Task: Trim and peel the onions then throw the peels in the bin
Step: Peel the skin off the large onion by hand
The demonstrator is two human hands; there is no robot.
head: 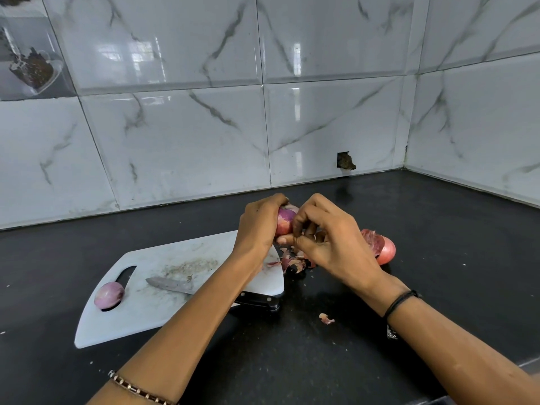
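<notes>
My left hand (257, 226) grips a purple onion (285, 219) above the far right corner of the white cutting board (152, 314). My right hand (327, 235) pinches at the skin on that onion's near side. A peeled onion (108, 294) sits by the board's handle slot. A knife (172, 285) lies on the board, its black handle (258, 301) past the right edge. Loose peels (293, 263) lie heaped below my hands. Another onion (381, 247) with torn skin rests on the counter behind my right hand.
The black counter (292, 355) runs to a marble-tiled wall at the back and right. A single peel scrap (325, 318) lies in front of the board. A small hole (345, 161) shows in the wall tile. No bin is in view.
</notes>
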